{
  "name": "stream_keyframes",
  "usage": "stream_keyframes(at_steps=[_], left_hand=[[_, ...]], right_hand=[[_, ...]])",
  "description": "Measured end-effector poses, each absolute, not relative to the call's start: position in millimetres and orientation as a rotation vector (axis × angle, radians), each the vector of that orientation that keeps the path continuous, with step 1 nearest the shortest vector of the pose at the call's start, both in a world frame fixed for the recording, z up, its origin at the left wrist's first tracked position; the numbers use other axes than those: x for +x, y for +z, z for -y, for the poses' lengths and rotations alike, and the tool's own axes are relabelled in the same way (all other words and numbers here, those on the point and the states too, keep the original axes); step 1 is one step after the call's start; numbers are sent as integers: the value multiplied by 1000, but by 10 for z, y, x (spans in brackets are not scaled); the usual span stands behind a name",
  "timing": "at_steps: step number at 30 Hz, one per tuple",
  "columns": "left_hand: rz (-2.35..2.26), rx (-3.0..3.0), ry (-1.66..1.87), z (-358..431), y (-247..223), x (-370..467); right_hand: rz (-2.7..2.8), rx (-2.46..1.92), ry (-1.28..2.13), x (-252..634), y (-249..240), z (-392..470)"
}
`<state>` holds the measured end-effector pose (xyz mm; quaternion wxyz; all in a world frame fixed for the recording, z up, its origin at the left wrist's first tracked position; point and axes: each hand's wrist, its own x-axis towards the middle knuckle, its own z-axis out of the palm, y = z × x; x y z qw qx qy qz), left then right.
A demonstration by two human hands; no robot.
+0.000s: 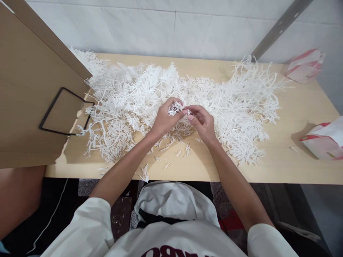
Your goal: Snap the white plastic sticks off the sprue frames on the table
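Note:
My left hand (167, 116) is closed round a small bunch of white branched plastic sprigs (175, 107), whose tips poke out between thumb and fingers. Close beside it, my right hand (201, 119) pinches at the near end of the bunch, thumb and fingertips together; the small piece there is partly hidden by the fingers. Both hands are just above the front of a wide heap of the same white sprigs (139, 92). A few loose sprigs (187, 150) lie on the wooden tabletop (193, 167) below my wrists.
At the left stands a large cardboard box (32, 89), with a black wire frame (57, 132) against it. Two red-and-white paper packages (325, 141) sit at the right. A metal post (278, 30) rises by the tiled wall (160, 30). Another person's limb (21, 200) shows at lower left.

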<state>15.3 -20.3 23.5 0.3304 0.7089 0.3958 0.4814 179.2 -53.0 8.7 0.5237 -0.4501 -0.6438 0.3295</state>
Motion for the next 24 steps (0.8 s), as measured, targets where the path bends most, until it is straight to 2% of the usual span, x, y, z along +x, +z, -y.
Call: stream_keyframes(at_steps=[8, 16, 24], left_hand=[[-990, 1928, 1093, 205, 194, 150], [-1017, 2201, 1010, 255, 170, 193], [-1110, 2420, 916, 284, 102, 217]], right_hand=[[1579, -1148, 420, 1778, 44, 497], [1792, -1248, 432, 1813, 35, 487], [1908, -1360, -78, 1775, -70, 501]])
